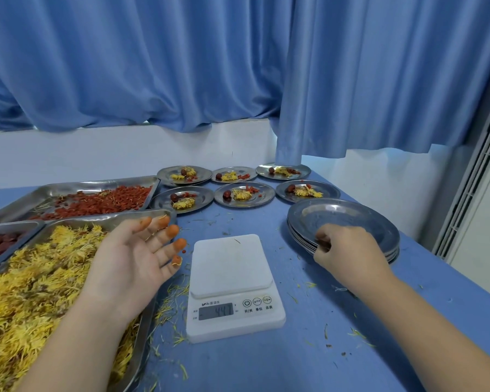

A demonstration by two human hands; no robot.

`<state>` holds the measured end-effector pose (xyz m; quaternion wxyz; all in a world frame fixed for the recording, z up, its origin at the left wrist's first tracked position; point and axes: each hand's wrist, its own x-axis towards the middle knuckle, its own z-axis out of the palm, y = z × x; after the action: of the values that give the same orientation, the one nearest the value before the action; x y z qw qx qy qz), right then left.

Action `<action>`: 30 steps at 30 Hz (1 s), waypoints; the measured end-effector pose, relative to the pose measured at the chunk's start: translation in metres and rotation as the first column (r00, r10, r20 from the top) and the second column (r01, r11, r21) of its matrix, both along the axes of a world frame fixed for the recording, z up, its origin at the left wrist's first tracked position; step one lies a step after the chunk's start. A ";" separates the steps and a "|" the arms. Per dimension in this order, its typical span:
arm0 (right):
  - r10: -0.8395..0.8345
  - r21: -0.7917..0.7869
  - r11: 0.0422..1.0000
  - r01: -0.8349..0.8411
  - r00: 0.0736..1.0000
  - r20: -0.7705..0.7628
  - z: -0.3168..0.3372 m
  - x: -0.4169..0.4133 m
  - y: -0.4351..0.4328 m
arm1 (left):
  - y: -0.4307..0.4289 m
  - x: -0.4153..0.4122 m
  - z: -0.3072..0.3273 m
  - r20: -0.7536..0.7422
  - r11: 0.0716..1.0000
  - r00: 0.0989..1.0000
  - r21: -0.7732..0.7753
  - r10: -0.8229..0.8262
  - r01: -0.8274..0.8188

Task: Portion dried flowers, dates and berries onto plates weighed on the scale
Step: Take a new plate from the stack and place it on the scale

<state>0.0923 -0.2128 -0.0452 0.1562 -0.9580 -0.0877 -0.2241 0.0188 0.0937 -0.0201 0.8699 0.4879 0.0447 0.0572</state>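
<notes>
Six plates (262, 197) were filled (scale (232, 261) bare); right hand (348, 247) gripped the next plate (348, 215), left hand (136, 250) hung open.

Yellow flowers (40, 278), red berries (105, 202), white scale (232, 261), blue table (266, 363), orange-tipped fingers (172, 231), silver plates (351, 219)

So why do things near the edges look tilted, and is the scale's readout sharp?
Head view: the wide lens tilts the white louvred unit at right; light is soft and bluish, shadows faint; the stack of plates shows dull glare; the scale display is blurred, digits uncertain.
</notes>
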 end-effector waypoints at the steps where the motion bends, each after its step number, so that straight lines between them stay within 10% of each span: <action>1: 0.005 0.000 1.000 -0.005 1.000 0.004 0.000 0.000 0.000 | 0.000 -0.001 0.000 0.000 1.000 1.000 0.001 0.001 -0.001; 15: 0.016 -0.028 1.000 -0.007 0.939 0.343 0.008 -0.006 -0.005 | -0.003 -0.003 0.002 -0.013 1.000 1.000 0.021 0.020 -0.020; 30: 0.497 -0.329 0.868 -0.372 0.661 0.562 -0.009 -0.042 0.060 | 0.004 -0.005 0.001 0.008 0.951 0.951 -0.016 0.310 -0.310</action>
<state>0.0498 -0.1530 -0.0542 0.0768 -0.7870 -0.3823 -0.4782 0.0141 0.0977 -0.0188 0.8540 0.4681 0.1164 0.1952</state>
